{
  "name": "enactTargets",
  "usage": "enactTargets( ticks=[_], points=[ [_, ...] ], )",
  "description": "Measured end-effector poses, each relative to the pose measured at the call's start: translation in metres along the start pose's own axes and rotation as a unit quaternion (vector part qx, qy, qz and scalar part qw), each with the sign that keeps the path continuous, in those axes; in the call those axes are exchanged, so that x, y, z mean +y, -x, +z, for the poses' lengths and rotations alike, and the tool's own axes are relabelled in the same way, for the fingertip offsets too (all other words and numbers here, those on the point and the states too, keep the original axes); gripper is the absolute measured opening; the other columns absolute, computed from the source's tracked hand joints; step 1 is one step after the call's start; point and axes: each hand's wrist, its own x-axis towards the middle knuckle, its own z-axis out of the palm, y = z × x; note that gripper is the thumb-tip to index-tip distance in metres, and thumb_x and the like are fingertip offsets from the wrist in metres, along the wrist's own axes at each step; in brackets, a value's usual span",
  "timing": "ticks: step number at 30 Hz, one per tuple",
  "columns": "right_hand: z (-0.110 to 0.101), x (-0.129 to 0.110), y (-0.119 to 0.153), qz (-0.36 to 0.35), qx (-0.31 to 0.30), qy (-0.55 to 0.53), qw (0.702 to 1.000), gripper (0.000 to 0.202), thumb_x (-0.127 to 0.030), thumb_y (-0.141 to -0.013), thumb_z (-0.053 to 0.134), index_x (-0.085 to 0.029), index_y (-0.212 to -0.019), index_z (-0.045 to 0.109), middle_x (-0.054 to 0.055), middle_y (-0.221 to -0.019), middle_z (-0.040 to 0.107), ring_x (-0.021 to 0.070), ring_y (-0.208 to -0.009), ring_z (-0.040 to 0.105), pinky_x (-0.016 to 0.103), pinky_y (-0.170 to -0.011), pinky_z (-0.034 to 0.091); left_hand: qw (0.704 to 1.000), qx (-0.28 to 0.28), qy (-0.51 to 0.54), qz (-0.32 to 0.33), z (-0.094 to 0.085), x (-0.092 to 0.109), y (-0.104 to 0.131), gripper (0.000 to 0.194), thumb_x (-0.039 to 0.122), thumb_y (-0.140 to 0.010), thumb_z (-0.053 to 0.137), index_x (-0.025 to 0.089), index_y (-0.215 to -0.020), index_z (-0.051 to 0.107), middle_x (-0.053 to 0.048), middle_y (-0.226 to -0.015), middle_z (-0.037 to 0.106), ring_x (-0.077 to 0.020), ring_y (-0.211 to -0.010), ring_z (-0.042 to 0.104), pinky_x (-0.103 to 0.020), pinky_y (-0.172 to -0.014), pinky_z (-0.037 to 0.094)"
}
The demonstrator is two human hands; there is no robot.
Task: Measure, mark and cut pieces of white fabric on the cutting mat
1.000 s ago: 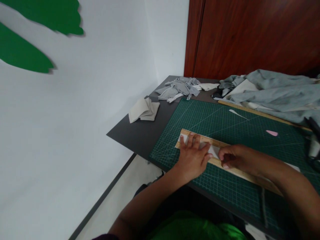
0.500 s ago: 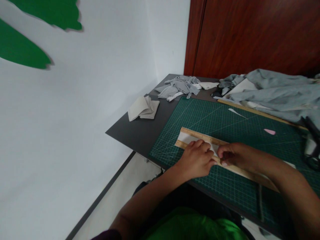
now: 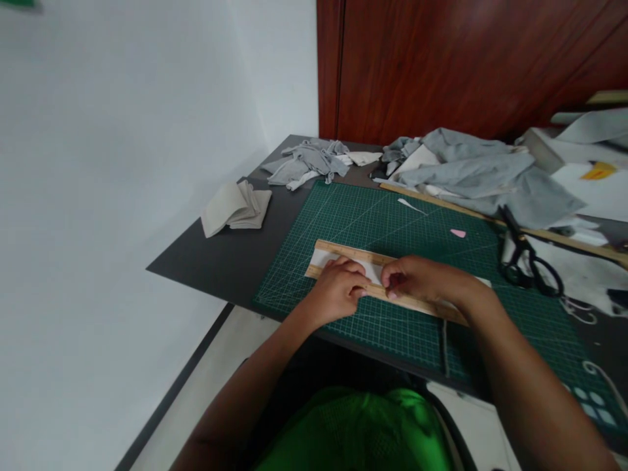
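One white strip [image 3: 373, 271], end near green mat [image 3: 343, 212] left edge — left hand [image 3: 337, 292] curled on it, right hand [image 3: 413, 277] touching — grasping, cannot tell.

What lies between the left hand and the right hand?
In the head view, a short stretch of white strip shows between the left hand and the right hand, with pale wood visible along both its sides.

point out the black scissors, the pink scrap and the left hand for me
black scissors [image 3: 523, 246]: head view, near the pivot between blades and handles
pink scrap [image 3: 458, 233]: head view, middle of its flat upper face
left hand [image 3: 338, 288]: head view, back of the hand
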Motion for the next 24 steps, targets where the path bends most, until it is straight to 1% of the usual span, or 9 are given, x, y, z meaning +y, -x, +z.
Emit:
enactTargets(
  ticks=[6,10,13,17,22,24],
  points=[
    [-0.0062,-0.0062,0.0031,0.011,-0.004,0.019,1.0,0.012,-0.025,-0.071,0.071,-0.02,-0.081,0.072,-0.001,-0.075,0.066,0.0176,-0.071,0.059,0.026,-0.064,0.04,1.0,-0.012,0.005,0.002,-0.001,-0.0005,-0.0029,0.016,0.016,-0.094,0.065,0.025,-0.1,0.078,-0.001,-0.103,0.075,-0.0222,-0.107,0.06,-0.041,-0.096,0.044],
    [-0.0069,-0.0063,0.002,0.009,0.002,0.028,1.0,0.013,-0.026,-0.07,0.072,-0.019,-0.082,0.07,-0.002,-0.074,0.064,0.0171,-0.071,0.058,0.025,-0.063,0.039,1.0,0.0,0.004,0.003,-0.0023,0.0022,-0.0027,0.014,0.018,-0.096,0.064,0.023,-0.099,0.078,-0.001,-0.101,0.074,-0.0216,-0.107,0.06,-0.041,-0.099,0.044],
    [-0.0061,-0.0038,0.0009,0.014,0.005,0.025,1.0,0.013,-0.025,-0.069,0.072,-0.02,-0.081,0.071,-0.002,-0.072,0.065,0.0172,-0.07,0.058,0.025,-0.062,0.039,1.0,0.004,-0.002,0.005,-0.0025,0.0032,-0.0025,0.01,0.02,-0.094,0.069,0.023,-0.098,0.078,-0.001,-0.101,0.074,-0.022,-0.108,0.06,-0.041,-0.099,0.044],
    [-0.0063,-0.0009,0.0006,0.011,0.015,0.031,0.999,0.013,-0.024,-0.07,0.071,-0.021,-0.082,0.071,-0.002,-0.074,0.066,0.0173,-0.07,0.058,0.025,-0.061,0.038,1.0,0.004,-0.005,0.008,-0.0014,0.0023,-0.0027,0.01,0.022,-0.092,0.073,0.024,-0.099,0.078,-0.001,-0.102,0.073,-0.0225,-0.109,0.06,-0.042,-0.099,0.044],
    [-0.0084,-0.0012,0.0009,-0.012,0.002,0.025,1.0,0.014,-0.026,-0.071,0.069,-0.021,-0.083,0.073,0.0,-0.077,0.069,0.0187,-0.073,0.059,0.027,-0.066,0.041,1.0,0.001,-0.024,0.002,0.0004,0.0043,-0.0018,0.01,0.022,-0.093,0.07,0.025,-0.098,0.078,-0.002,-0.102,0.074,-0.0233,-0.109,0.06,-0.044,-0.098,0.044],
    [-0.0082,-0.005,0.0022,-0.007,-0.001,0.021,1.0,0.013,-0.027,-0.072,0.068,-0.021,-0.082,0.073,0.0,-0.078,0.069,0.0189,-0.073,0.06,0.028,-0.066,0.041,0.999,0.005,-0.037,-0.002,0.001,0.0059,-0.0012,0.01,0.022,-0.093,0.07,0.025,-0.098,0.078,-0.002,-0.103,0.074,-0.0243,-0.108,0.059,-0.044,-0.096,0.044]
  ],
)
